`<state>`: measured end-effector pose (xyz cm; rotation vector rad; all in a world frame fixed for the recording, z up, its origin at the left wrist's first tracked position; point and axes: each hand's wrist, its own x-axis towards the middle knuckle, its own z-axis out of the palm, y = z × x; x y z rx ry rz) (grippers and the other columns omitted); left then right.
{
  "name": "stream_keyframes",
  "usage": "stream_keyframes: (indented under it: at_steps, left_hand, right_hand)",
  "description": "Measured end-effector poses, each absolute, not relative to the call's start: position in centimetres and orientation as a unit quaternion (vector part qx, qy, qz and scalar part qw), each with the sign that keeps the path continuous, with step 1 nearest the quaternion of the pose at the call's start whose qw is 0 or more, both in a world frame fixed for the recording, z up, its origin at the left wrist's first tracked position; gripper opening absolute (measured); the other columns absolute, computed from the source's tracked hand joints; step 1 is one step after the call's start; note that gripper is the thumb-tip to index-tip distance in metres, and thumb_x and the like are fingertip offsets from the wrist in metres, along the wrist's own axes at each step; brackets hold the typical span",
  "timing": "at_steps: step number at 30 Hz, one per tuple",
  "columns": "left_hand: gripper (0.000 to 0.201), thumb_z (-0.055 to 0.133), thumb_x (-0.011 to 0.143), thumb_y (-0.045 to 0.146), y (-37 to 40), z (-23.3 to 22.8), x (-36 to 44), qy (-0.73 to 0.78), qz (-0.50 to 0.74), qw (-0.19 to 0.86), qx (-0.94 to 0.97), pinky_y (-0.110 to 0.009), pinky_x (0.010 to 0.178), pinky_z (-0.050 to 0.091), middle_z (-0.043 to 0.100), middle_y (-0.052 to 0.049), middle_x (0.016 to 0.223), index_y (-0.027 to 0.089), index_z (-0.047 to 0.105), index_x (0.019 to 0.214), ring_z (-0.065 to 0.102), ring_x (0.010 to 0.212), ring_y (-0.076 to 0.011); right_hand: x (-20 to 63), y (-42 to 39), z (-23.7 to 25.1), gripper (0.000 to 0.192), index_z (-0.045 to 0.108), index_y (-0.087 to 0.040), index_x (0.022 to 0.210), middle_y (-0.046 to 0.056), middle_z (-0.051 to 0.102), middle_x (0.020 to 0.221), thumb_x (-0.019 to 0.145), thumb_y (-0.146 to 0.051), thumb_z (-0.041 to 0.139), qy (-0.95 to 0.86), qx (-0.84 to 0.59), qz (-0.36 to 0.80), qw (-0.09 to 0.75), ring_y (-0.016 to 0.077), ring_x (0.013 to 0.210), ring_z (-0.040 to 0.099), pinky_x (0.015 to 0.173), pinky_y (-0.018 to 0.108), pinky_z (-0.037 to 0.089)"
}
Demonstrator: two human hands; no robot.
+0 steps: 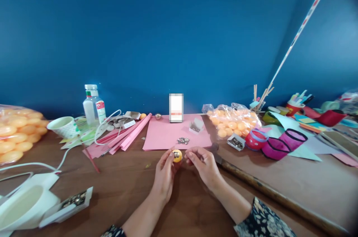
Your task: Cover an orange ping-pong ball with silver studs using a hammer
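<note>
My left hand (164, 174) is closed around a small orange ball (179, 158), held just in front of the pink paper. Several shiny metal tack heads show on the ball's near face. To the right of it, my right hand (206, 168) has thumb and fingertips pinched together; whatever is between them is too small to make out. Beyond both hands, a loose pile of metal tacks (183, 141) lies on the pink paper (159, 132). Near the pile stands a small open white box (196, 126) with some tacks inside.
A bag of orange balls (235, 119) lies at the right and another bag (19, 132) at the far left. A long-handled hammer (260, 185) runs along my right side. A glass bottle (91, 106), a paper cup (63, 128) and a tack box (69, 207) are at the left.
</note>
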<state>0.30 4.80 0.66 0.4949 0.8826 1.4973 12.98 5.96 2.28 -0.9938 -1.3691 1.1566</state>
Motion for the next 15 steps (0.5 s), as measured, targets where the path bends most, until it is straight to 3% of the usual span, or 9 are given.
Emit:
stream_keyframes:
  at_steps: [6, 15]
  left_hand:
    - [0.041, 0.063, 0.07, 0.025, 4.68, 1.05, 0.34, 0.375, 0.65, 0.628, 0.204, -0.034, 0.08, 0.046, 0.067, -0.007, 0.09, 0.015, 0.056, 0.11, 0.062, 0.083, -0.0185]
    - [0.041, 0.061, 0.072, 0.025, 4.43, 1.14, 0.51, 0.345, 0.64, 0.65, 0.219, -0.036, 0.082, 0.046, 0.066, -0.007, 0.097, 0.02, 0.054, 0.113, 0.061, 0.089, -0.0192]
  right_hand:
    - [12.56, 5.95, 1.98, 0.015, 0.059, -0.016, 0.082, 0.001, 0.061, 0.069, 0.074, -0.028, 0.06, -0.525, -0.407, 0.545, 0.511, 0.0113, 0.063, 0.055, 0.064, 0.025, 0.048]
    - [12.55, 5.97, 1.9, 0.011, 0.058, -0.016, 0.076, -0.002, 0.057, 0.068, 0.074, -0.026, 0.06, -0.525, -0.395, 0.555, 0.51, 0.0083, 0.059, 0.05, 0.06, 0.021, 0.044]
